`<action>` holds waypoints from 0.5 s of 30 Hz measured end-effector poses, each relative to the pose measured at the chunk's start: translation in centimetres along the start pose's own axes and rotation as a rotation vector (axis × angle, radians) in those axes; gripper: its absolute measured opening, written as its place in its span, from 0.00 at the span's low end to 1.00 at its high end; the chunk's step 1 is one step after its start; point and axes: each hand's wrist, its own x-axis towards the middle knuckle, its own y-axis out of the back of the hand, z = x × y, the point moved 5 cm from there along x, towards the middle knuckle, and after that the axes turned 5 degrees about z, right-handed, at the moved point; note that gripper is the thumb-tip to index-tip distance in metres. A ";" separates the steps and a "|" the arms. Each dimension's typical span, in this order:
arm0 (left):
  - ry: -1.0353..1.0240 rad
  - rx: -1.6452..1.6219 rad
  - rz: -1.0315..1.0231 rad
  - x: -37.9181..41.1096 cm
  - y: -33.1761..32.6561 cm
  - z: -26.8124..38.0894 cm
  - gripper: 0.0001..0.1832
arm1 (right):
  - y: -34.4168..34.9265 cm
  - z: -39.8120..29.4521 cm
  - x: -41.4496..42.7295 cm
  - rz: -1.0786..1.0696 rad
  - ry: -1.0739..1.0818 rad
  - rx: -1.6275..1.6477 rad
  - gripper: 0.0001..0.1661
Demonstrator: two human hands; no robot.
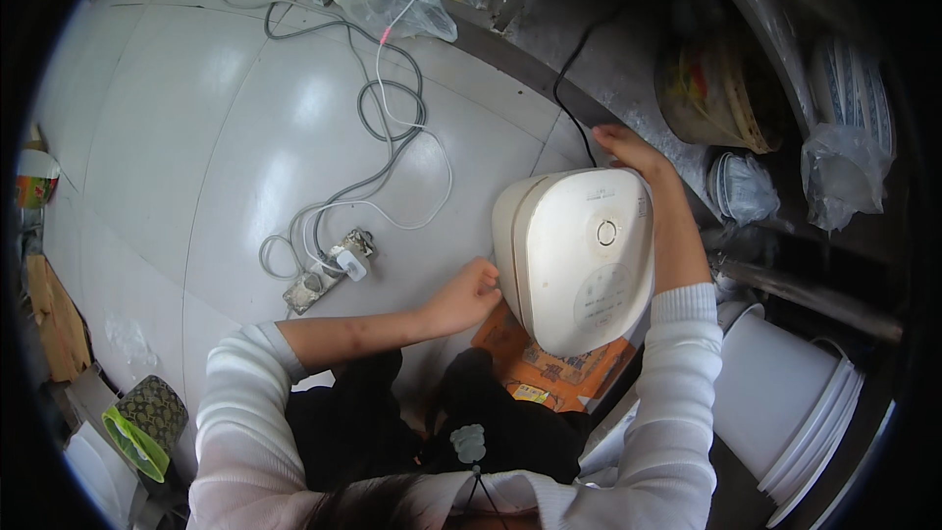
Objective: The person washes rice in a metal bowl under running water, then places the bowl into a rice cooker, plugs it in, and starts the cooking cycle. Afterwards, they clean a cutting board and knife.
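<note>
In front of me, to the right of my knees, stands a cream-white rice cooker [567, 265] with its lid shut. The lid has a round vent and a control panel that bears writing. My left hand [465, 297] is at the cooker's left side with curled fingers; whether they grip its wall I cannot tell. Past the far right corner reaches my right hand [631, 149], its fingers extended and its forearm along the cooker's right side. A black power cord [563, 88] runs from behind the cooker towards the shelf. The cooker's base is hidden.
An orange printed carton [548, 372] lies partly under the cooker's near end. To the left, a power strip [324, 280] with a white plug [352, 265] sits among looped grey cables [423, 114]. White buckets [780, 397] and a shelf with a tub [717, 96] border the right.
</note>
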 end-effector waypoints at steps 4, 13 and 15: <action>-0.015 -0.048 0.023 0.1 0.6 1.1 0.15 | -2.3 -4.6 2.6 0.057 0.141 -0.068 0.43; -0.041 -0.156 0.081 0.3 2.8 1.8 0.13 | -0.9 -10.8 -1.8 0.089 0.404 0.720 0.30; -0.073 -0.164 0.087 0.7 3.1 1.9 0.14 | 1.4 -9.2 -3.8 0.227 0.482 0.995 0.27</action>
